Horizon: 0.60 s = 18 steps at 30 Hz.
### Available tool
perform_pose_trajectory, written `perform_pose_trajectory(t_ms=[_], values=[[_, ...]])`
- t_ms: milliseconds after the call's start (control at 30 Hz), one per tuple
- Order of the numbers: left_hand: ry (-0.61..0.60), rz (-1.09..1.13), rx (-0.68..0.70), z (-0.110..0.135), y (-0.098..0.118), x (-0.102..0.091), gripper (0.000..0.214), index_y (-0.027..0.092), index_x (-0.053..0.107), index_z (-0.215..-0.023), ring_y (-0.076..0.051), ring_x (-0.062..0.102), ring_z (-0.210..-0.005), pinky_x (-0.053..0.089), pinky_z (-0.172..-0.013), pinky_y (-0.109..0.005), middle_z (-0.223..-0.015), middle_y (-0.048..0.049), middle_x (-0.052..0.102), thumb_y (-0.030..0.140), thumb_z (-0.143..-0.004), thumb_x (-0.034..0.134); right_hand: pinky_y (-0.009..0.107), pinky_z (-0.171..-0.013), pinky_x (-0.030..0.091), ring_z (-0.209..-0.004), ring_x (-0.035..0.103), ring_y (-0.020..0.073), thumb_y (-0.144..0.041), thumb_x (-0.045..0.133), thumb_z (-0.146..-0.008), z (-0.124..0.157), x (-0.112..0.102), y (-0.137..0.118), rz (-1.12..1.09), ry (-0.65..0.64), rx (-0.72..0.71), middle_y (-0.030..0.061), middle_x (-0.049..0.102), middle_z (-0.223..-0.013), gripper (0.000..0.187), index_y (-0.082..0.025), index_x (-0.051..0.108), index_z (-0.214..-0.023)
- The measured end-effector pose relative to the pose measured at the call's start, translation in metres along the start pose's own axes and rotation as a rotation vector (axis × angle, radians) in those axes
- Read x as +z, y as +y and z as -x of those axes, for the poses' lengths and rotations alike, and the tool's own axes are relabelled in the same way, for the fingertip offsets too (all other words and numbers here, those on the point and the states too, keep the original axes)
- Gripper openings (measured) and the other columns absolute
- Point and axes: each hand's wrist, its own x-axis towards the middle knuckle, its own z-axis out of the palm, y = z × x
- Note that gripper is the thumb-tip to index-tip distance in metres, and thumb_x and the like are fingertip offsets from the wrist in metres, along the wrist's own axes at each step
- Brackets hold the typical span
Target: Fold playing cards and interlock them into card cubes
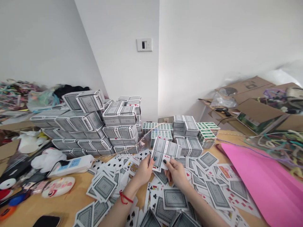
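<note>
My left hand [145, 171] and my right hand [176, 172] are raised together above the table, both pinching a small fan of playing cards [165, 150]. The fan shows grey patterned backs, with one red ace face at its lower edge. A red string is tied round my left wrist. Loose playing cards [208, 186] lie scattered over the wooden table [68, 201] beneath my hands, some face up and some face down. Behind them rise stacks of grey card boxes [94, 126].
Green-and-white card boxes [207, 132] stand beside a smaller grey stack at the back right. A pink sheet [262, 179] covers the right side. Cardboard boxes [260, 107] sit far right. A white device [73, 165], white soft items and a dark phone [46, 221] lie left.
</note>
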Motion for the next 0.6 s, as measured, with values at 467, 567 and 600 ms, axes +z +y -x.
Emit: perform_pose_trajectory(t_ms=[467,567,600], values=[[-0.047,0.252,-0.19,0.0039,0.0034,0.007,0.034,0.017,0.05,-0.079,-0.004,0.027,-0.033,0.025,-0.033,-0.017,-0.048,0.0098,0.035,0.051,-0.075,0.051,0.017,-0.037,0.032,-0.035,0.039,0.0047,-0.05,0.071,-0.06,-0.0027,-0.0021,0.0004,-0.405,-0.168,0.151,-0.0075,0.046,-0.044,0.038,-0.017,0.052,-0.066],[-0.07,0.203,-0.134,0.0055,0.003,0.0059,0.032,0.016,0.055,-0.086,-0.006,0.033,-0.039,0.03,-0.036,-0.017,-0.052,0.0067,0.041,0.046,-0.078,0.049,0.016,-0.036,0.029,-0.033,0.034,0.0036,-0.046,0.07,-0.063,-0.0014,-0.0002,-0.0018,-0.339,-0.107,0.123,-0.009,0.041,-0.041,0.037,-0.017,0.047,-0.059],[-0.08,0.186,-0.118,0.0062,0.0033,0.0053,0.031,0.017,0.056,-0.089,-0.006,0.035,-0.041,0.031,-0.037,-0.017,-0.054,0.0058,0.043,0.045,-0.079,0.048,0.016,-0.035,0.026,-0.033,0.032,0.0033,-0.046,0.07,-0.063,-0.0009,0.0007,-0.0023,-0.314,-0.08,0.124,-0.0094,0.04,-0.04,0.038,-0.017,0.046,-0.058]])
